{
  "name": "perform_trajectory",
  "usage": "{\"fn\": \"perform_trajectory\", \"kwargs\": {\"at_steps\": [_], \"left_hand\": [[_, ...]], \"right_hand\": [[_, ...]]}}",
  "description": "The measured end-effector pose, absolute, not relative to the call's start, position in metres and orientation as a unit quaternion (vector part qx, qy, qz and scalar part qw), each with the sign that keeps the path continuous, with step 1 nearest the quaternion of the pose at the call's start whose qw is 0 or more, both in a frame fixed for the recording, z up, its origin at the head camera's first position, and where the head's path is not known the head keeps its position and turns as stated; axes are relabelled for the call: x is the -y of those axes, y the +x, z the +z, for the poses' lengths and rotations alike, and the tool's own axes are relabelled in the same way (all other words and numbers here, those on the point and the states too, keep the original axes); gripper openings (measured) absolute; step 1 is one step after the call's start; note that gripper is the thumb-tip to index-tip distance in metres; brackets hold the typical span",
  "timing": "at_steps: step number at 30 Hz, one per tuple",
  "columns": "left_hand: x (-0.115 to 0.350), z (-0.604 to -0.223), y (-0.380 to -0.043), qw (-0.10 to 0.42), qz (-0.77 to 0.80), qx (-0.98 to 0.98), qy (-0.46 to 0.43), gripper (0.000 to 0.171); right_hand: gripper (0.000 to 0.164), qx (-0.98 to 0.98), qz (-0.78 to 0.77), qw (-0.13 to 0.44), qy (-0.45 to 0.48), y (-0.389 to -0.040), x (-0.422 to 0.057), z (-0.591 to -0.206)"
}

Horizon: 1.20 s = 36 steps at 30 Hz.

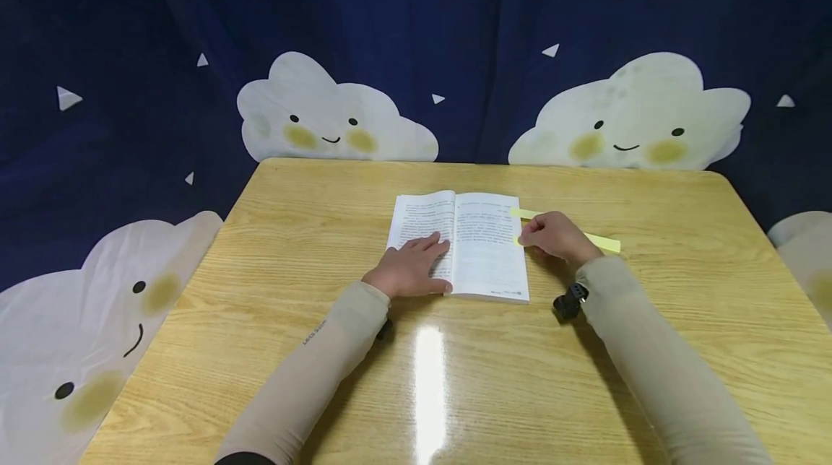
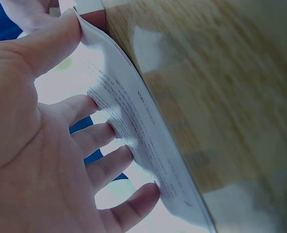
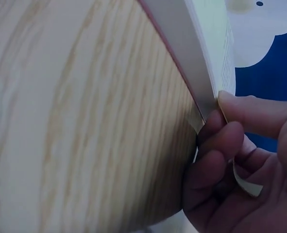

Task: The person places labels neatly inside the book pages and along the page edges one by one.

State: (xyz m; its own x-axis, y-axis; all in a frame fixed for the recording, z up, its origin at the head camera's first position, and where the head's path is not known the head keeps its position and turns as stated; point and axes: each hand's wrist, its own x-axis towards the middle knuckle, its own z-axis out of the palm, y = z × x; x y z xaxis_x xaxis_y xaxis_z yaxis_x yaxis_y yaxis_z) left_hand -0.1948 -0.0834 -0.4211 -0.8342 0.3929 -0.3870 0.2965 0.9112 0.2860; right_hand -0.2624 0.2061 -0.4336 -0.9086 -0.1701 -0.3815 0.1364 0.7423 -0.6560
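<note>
An open book (image 1: 490, 255) with printed pages lies on the wooden table. My left hand (image 1: 411, 268) rests on its left page, fingers spread and thumb at the lower end of the spine. In the left wrist view, the fingertips of that hand (image 2: 60, 131) touch the printed page (image 2: 128, 107). At the book's right edge, my right hand (image 1: 557, 237) pinches a yellow paper strip (image 1: 603, 242) between thumb and fingers. One end of this strip overlaps the page edge, and its tail (image 3: 250, 187) passes through the hand. Higher on that edge, a second yellow strip (image 1: 525, 214) sticks out.
The wooden table (image 1: 312, 234) extends on all sides of the book, and light glares off it in front. Behind stands a dark blue curtain (image 1: 468, 32) printed with smiling clouds and white triangles. A black device (image 1: 570, 302) is strapped at the right wrist.
</note>
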Motion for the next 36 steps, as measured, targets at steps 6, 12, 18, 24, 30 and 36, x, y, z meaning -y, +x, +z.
{"fn": "perform_trajectory", "kwargs": {"at_steps": [6,12,18,24,30,36], "left_hand": [[0.082,-0.420,-0.194,0.226,0.109,-0.952,0.177,0.082],[0.082,-0.422,-0.193,0.230,0.112,-0.951,0.176,0.083],[0.083,-0.422,-0.193,0.226,0.107,-0.951,0.179,0.082],[0.083,-0.420,-0.194,0.223,0.114,-0.950,0.187,0.083],[0.087,-0.419,-0.194,0.220,0.115,-0.953,0.176,0.083],[0.087,-0.423,-0.194,0.218,0.121,-0.951,0.183,0.083]], "right_hand": [[0.022,-0.925,-0.326,0.192,-0.035,-0.260,-0.208,-0.432],[0.020,-0.956,-0.248,0.106,-0.118,-0.245,-0.208,-0.433],[0.032,-0.961,-0.142,0.010,-0.239,-0.226,-0.208,-0.431],[0.040,-0.969,-0.081,0.017,-0.232,-0.217,-0.205,-0.427],[0.049,-0.972,-0.045,0.045,-0.227,-0.212,-0.203,-0.419],[0.050,-0.970,-0.059,0.031,-0.236,-0.207,-0.209,-0.419]]}}
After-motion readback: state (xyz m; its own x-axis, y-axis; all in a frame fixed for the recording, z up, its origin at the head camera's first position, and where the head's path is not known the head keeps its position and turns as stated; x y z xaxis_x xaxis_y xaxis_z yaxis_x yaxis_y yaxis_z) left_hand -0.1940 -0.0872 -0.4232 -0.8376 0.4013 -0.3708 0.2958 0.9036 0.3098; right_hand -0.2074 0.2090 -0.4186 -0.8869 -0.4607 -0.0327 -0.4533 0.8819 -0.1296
